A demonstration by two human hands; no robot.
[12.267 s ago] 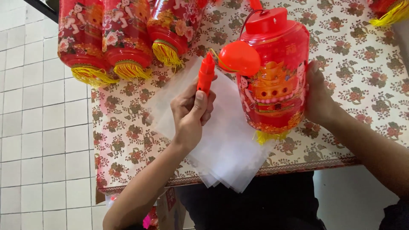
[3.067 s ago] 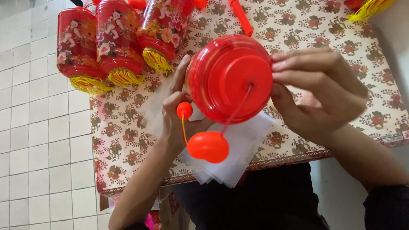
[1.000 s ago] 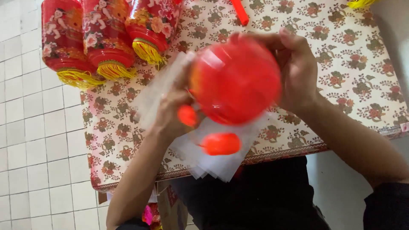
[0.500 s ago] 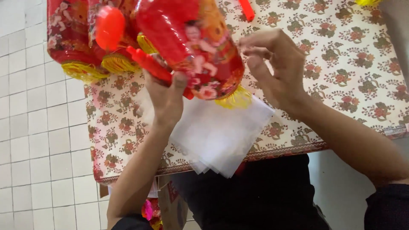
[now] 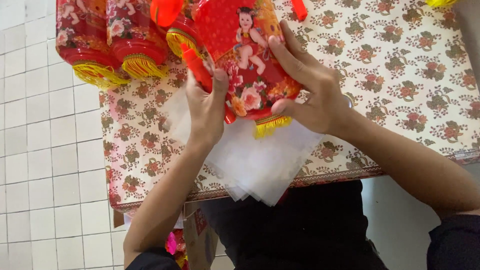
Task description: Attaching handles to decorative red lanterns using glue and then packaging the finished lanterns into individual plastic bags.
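- Overhead, a head-worn view is looking down at a person's two bare hands working over a bench (image 5: 400, 75) covered with a cream cloth printed with brown flowers.
- Both hands are gripping one red plastic lantern (image 5: 245, 60), lying tilted above the bench's near-left part, its yellow fringe (image 5: 270, 126) pointing toward the near edge.
- A printed picture of a child among pink and orange flowers is showing on the lantern's side.
- The left hand (image 5: 206, 107) is closing around the lantern's left side, its thumb pressing on the printed panel, and it is also pinning a red plastic stick (image 5: 197, 70) against the lantern.
- The right hand (image 5: 312, 87) is cupping the lantern's right side, fingers spreading over the panel and thumb tucking under the lower rim.
- A stack of thin translucent white sheets (image 5: 260, 160) is lying under the hands, fanning out past the bench's near edge.
- More red lanterns with yellow fringes (image 5: 110, 45) are lying in a row at the far-left corner, overhanging the left edge.
- A small red piece (image 5: 299, 9) is resting near the far edge.
- White floor tiles (image 5: 45, 150) are showing to the left of the bench.
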